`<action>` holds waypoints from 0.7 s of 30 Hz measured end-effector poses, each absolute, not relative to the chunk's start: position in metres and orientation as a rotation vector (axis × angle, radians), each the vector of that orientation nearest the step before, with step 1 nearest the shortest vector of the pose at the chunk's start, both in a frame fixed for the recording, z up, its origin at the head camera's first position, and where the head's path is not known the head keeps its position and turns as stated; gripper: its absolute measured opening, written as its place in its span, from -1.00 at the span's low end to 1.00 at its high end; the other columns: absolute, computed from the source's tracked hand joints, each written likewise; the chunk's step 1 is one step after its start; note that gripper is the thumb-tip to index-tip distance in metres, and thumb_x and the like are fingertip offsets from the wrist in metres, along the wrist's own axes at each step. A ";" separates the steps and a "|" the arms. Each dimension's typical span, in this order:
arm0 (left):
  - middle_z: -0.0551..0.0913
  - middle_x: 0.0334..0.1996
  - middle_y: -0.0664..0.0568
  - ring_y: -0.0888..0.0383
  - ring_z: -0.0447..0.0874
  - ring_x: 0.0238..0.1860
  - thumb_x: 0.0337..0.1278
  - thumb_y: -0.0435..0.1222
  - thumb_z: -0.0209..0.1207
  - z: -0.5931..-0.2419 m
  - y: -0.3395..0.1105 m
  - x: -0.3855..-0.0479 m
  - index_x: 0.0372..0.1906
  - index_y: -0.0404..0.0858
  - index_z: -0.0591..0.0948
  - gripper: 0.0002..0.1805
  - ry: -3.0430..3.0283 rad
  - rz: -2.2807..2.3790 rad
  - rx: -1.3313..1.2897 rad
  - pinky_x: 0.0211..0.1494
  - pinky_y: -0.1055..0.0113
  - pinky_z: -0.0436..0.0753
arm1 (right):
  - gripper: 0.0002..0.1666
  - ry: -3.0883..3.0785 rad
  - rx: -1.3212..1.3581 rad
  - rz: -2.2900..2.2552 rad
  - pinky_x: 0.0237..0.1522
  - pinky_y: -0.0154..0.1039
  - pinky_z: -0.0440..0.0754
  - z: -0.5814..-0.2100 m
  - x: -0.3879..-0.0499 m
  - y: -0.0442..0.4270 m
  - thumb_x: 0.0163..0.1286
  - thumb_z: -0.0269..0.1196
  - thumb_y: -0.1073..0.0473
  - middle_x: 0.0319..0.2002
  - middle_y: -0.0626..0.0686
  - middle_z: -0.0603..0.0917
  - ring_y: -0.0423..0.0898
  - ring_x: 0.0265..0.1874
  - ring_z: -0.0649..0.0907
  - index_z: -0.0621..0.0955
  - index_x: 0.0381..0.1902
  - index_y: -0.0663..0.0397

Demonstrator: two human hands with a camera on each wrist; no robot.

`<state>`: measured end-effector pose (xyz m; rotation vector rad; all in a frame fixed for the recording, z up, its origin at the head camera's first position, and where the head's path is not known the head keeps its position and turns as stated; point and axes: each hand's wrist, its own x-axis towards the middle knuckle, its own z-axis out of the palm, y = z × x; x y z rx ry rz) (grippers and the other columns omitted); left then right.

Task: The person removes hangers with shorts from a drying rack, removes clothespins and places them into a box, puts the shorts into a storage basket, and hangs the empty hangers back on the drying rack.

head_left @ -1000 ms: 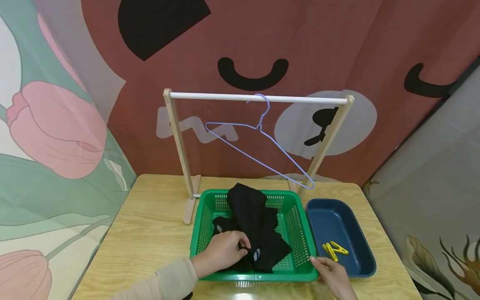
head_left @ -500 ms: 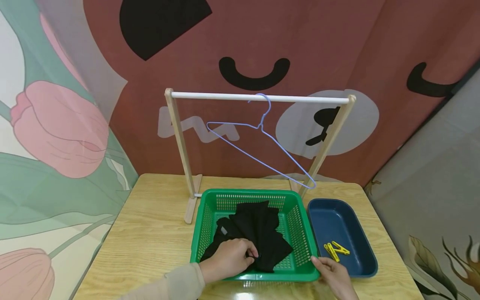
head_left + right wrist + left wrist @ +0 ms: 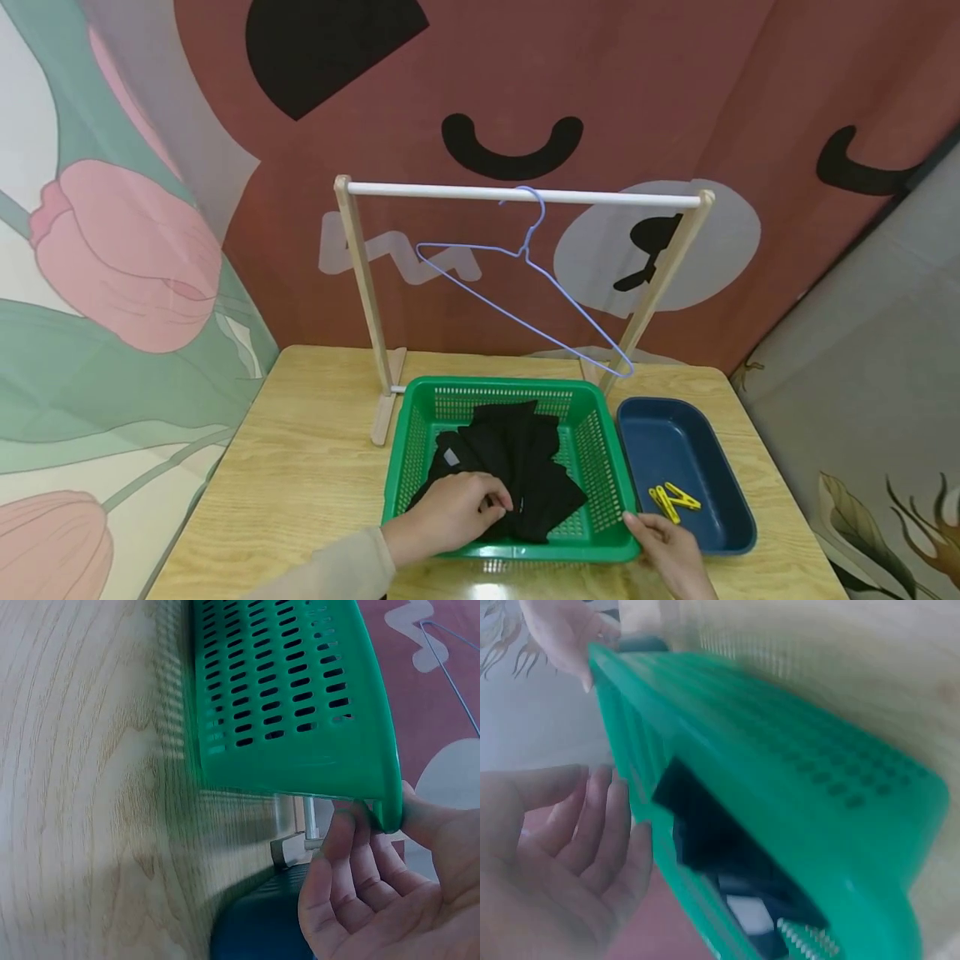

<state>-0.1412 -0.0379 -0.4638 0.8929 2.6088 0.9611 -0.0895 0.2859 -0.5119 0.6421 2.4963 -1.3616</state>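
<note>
Dark clothes (image 3: 510,467) lie crumpled inside a green plastic basket (image 3: 618,500), with a small pale tag (image 3: 451,457) showing on them. Over the basket's near left part hovers my left hand (image 3: 456,512). In the left wrist view the left hand (image 3: 570,862) has loosely bent fingers and nothing between them, apart from the cloth (image 3: 712,832). My right hand (image 3: 667,550) pinches the near right corner of the basket's rim. The right wrist view shows that right hand (image 3: 382,885) with thumb on one side of the rim and fingers on the other.
Behind the basket stands a wooden rack with a white bar (image 3: 420,192), from which a blue hanger (image 3: 480,293) hangs. To the right, a dark blue tray (image 3: 675,433) holds yellow clothespins (image 3: 673,500). All of this is on a wooden table (image 3: 300,450).
A raised fold of the dark cloth has dropped flat into the basket. My left hand moved right over the cloth, then slightly back and up. The right hand keeps its grip on the rim.
</note>
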 end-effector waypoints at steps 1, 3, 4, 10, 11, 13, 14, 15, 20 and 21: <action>0.61 -0.35 0.40 0.48 0.50 -0.37 0.31 -0.26 0.25 -0.463 -0.041 -0.142 -0.23 -0.03 0.73 -0.92 2.616 0.958 0.908 -0.29 0.47 0.54 | -0.16 2.515 0.632 -1.348 -0.24 -0.03 0.66 -0.511 -0.089 0.286 0.36 0.24 -0.30 -0.24 0.15 0.72 -0.02 -0.32 0.67 0.58 0.07 0.47; 0.62 -0.29 0.38 0.47 0.51 -0.34 0.33 -0.27 0.24 -0.460 -0.048 -0.143 -0.19 -0.04 0.72 -0.92 2.646 0.962 0.932 -0.27 0.47 0.55 | -0.20 2.565 0.620 -1.303 -0.24 -0.04 0.65 -0.506 -0.090 0.286 0.36 0.26 -0.27 -0.29 0.08 0.72 0.00 -0.30 0.67 0.60 0.05 0.45; 0.63 -0.26 0.35 0.46 0.52 -0.31 0.33 -0.27 0.24 -0.459 -0.052 -0.144 -0.17 -0.05 0.71 -0.91 2.668 0.971 0.937 -0.25 0.46 0.55 | -0.22 2.587 0.609 -1.283 -0.24 -0.03 0.65 -0.504 -0.090 0.286 0.35 0.27 -0.26 -0.31 0.05 0.72 0.02 -0.28 0.67 0.60 0.04 0.44; 0.61 -0.05 0.24 0.25 0.59 -0.05 0.32 -0.31 0.25 -0.457 -0.079 -0.146 -0.02 -0.07 0.66 -0.81 2.877 1.004 0.878 -0.10 0.28 0.64 | -0.25 2.707 0.497 -1.138 -0.23 0.02 0.64 -0.491 -0.097 0.288 0.26 0.36 -0.25 -0.34 0.01 0.73 0.07 -0.26 0.69 0.63 0.01 0.37; 0.61 -0.04 0.22 0.22 0.59 -0.01 0.31 -0.32 0.26 -0.458 -0.083 -0.146 -0.02 -0.07 0.66 -0.80 2.908 1.005 0.859 -0.07 0.24 0.64 | -0.25 2.716 0.479 -1.111 -0.24 0.02 0.64 -0.489 -0.098 0.288 0.24 0.37 -0.25 -0.34 0.01 0.72 0.07 -0.27 0.69 0.64 0.01 0.36; 0.61 -0.01 0.19 0.17 0.58 0.03 0.29 -0.33 0.28 -0.460 -0.091 -0.145 0.00 -0.08 0.65 -0.78 2.960 1.008 0.824 -0.04 0.19 0.65 | -0.27 2.733 0.445 -1.054 -0.27 0.01 0.64 -0.485 -0.101 0.290 0.23 0.39 -0.23 -0.34 0.02 0.72 0.05 -0.30 0.69 0.64 -0.01 0.36; 0.61 0.00 0.17 0.15 0.58 0.05 0.27 -0.33 0.29 -0.461 -0.095 -0.144 0.00 -0.08 0.65 -0.77 2.985 1.010 0.805 -0.03 0.17 0.65 | -0.30 2.751 0.420 -1.030 -0.28 0.01 0.64 -0.483 -0.102 0.291 0.25 0.38 -0.21 -0.33 0.04 0.73 0.06 -0.30 0.69 0.64 -0.03 0.36; 0.61 0.00 0.16 0.14 0.58 0.06 0.26 -0.33 0.30 -0.462 -0.099 -0.144 0.00 -0.08 0.65 -0.76 3.005 1.015 0.785 -0.03 0.16 0.65 | -0.33 2.771 0.390 -1.004 -0.29 0.01 0.64 -0.481 -0.103 0.292 0.27 0.37 -0.19 -0.33 0.06 0.73 0.06 -0.30 0.70 0.64 -0.03 0.36; 0.62 0.04 0.11 0.11 0.57 0.08 0.19 -0.33 0.35 -0.467 -0.118 -0.146 0.03 -0.10 0.65 -0.69 3.117 1.015 0.676 0.03 0.10 0.63 | -0.51 2.898 0.284 -0.898 -0.34 0.03 0.65 -0.470 -0.110 0.297 0.40 0.29 -0.02 -0.29 0.15 0.73 0.11 -0.31 0.71 0.64 -0.02 0.35; 0.62 0.05 0.11 0.10 0.57 0.09 0.19 -0.32 0.36 -0.467 -0.122 -0.147 0.04 -0.09 0.65 -0.68 3.136 1.003 0.657 0.05 0.09 0.63 | -0.53 2.911 0.278 -0.880 -0.34 0.04 0.64 -0.468 -0.112 0.298 0.42 0.28 -0.01 -0.29 0.16 0.73 0.11 -0.32 0.71 0.64 -0.01 0.34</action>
